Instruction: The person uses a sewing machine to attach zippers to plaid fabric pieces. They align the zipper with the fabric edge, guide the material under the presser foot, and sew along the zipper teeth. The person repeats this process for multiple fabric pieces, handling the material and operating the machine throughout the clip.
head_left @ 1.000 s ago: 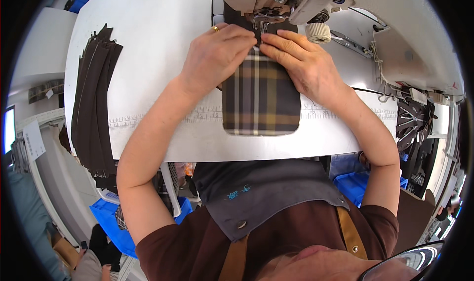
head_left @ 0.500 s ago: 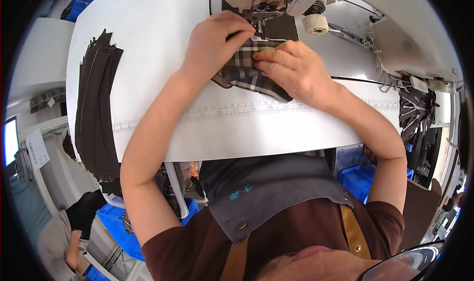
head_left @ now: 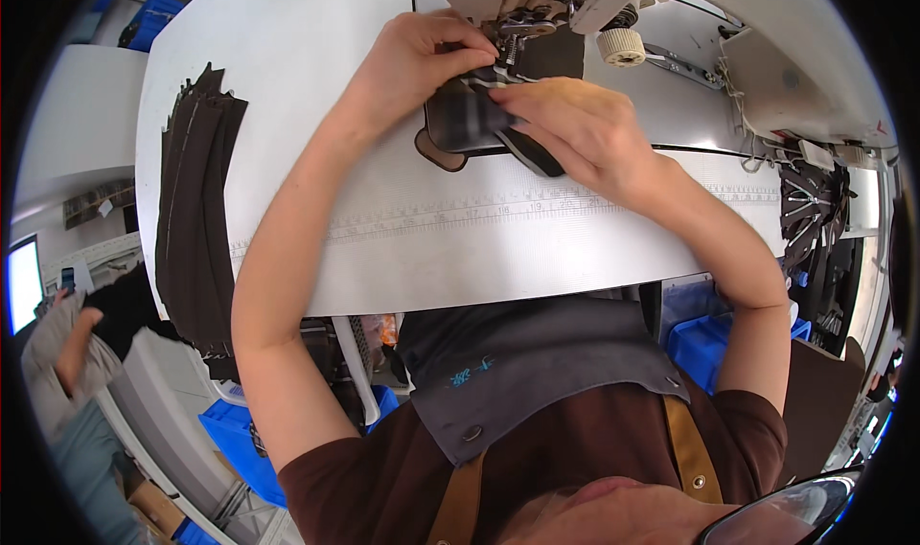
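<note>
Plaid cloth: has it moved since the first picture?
Yes, the plaid cloth has shifted toward the sewing machine, off the printed ruler it partly covered.

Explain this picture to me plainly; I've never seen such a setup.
No robot here: these are a person's own bare hands, seen from a fisheye camera worn on the head, looking down; its lens bends straight edges. At the top is a sewing machine. The right hand grips plaid cloth; the left hand has its fingertips near the presser foot, though whether they pinch cloth is unclear. Dark fabric strips lie at the left of the white table, and a ruler scale crosses it.
</note>
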A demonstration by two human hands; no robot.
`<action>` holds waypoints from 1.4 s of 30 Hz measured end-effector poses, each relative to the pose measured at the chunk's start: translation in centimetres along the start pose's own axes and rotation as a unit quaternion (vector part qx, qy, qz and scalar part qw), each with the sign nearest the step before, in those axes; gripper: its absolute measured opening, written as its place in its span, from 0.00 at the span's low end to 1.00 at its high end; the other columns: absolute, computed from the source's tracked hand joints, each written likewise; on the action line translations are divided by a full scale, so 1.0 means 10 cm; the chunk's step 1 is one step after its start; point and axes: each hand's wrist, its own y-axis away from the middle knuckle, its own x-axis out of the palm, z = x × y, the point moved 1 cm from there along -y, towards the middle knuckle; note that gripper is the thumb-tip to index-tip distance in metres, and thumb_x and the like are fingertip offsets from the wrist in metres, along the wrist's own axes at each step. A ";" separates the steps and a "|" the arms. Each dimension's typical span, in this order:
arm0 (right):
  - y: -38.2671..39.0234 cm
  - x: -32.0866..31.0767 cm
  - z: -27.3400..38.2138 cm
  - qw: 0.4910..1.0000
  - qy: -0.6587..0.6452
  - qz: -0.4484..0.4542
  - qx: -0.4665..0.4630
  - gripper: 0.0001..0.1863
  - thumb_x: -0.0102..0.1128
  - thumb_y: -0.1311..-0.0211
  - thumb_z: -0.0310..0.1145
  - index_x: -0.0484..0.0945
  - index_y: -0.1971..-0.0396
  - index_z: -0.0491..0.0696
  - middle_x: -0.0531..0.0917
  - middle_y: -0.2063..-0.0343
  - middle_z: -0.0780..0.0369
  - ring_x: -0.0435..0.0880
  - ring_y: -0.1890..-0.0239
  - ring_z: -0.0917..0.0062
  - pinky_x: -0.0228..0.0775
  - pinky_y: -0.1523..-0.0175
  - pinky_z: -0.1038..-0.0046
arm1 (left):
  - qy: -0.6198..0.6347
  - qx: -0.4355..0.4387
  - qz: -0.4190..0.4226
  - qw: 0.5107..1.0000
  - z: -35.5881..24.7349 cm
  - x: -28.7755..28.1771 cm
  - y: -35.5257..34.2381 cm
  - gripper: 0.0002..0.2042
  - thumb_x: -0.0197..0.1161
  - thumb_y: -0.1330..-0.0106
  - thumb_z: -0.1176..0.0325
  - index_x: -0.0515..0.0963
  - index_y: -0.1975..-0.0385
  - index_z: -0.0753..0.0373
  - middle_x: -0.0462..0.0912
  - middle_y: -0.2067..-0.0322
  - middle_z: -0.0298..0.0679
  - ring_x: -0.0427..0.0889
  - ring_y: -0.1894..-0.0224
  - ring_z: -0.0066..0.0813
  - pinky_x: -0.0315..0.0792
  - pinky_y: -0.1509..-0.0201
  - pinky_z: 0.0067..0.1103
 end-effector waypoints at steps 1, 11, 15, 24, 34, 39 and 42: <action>0.06 -0.04 -0.02 1.000 0.010 0.017 -0.004 0.07 0.62 0.49 0.26 0.78 0.68 0.42 0.83 0.67 0.57 0.83 0.67 0.66 0.76 0.64 0.70 | -0.022 0.008 -0.022 0.999 -0.01 0.05 0.03 0.07 0.63 0.41 0.71 0.83 0.67 0.68 0.84 0.70 0.36 0.78 0.67 0.18 0.71 0.59 0.16; 0.11 -0.06 0.06 0.990 0.096 0.104 -0.024 0.09 0.57 0.51 0.27 0.78 0.68 0.42 0.83 0.62 0.59 0.83 0.59 0.69 0.76 0.54 0.70 | -0.085 0.029 -0.068 0.994 -0.02 0.15 0.06 0.06 0.62 0.41 0.70 0.82 0.69 0.66 0.83 0.71 0.36 0.79 0.68 0.24 0.72 0.61 0.19; 0.13 -0.04 0.05 0.987 0.113 0.104 -0.051 0.10 0.57 0.51 0.28 0.78 0.68 0.41 0.83 0.61 0.58 0.82 0.58 0.69 0.75 0.54 0.70 | -0.121 0.048 -0.078 0.988 -0.02 0.16 0.09 0.06 0.62 0.42 0.68 0.82 0.71 0.63 0.81 0.70 0.36 0.80 0.69 0.32 0.73 0.63 0.23; 0.14 -0.02 0.09 0.985 0.124 0.105 -0.050 0.11 0.58 0.52 0.28 0.77 0.67 0.40 0.82 0.61 0.57 0.82 0.56 0.67 0.76 0.56 0.70 | -0.179 0.119 -0.122 0.969 0.03 0.23 0.13 0.05 0.63 0.43 0.71 0.82 0.70 0.64 0.82 0.69 0.36 0.81 0.67 0.30 0.74 0.61 0.22; 0.08 -0.08 -0.09 0.985 0.122 0.117 -0.023 0.22 0.64 0.49 0.38 0.77 0.53 0.45 0.79 0.53 0.62 0.75 0.52 0.69 0.67 0.48 0.71 | -0.137 0.139 -0.158 0.968 0.05 0.24 0.11 0.05 0.63 0.44 0.70 0.82 0.71 0.62 0.81 0.71 0.36 0.81 0.70 0.33 0.74 0.65 0.23; 0.09 -0.06 -0.03 0.977 0.139 0.162 -0.014 0.27 0.65 0.50 0.40 0.75 0.49 0.45 0.78 0.51 0.63 0.72 0.48 0.70 0.64 0.45 0.69 | -0.063 0.050 -0.120 0.990 -0.01 0.20 0.08 0.05 0.63 0.44 0.70 0.82 0.71 0.63 0.81 0.72 0.37 0.81 0.71 0.32 0.74 0.65 0.22; 0.07 -0.07 -0.05 0.979 0.118 0.165 -0.022 0.25 0.64 0.50 0.38 0.76 0.49 0.46 0.78 0.51 0.64 0.72 0.48 0.70 0.64 0.46 0.69 | -0.116 0.092 -0.123 0.981 0.01 0.21 0.10 0.05 0.63 0.43 0.69 0.82 0.71 0.63 0.81 0.71 0.36 0.81 0.70 0.32 0.74 0.65 0.22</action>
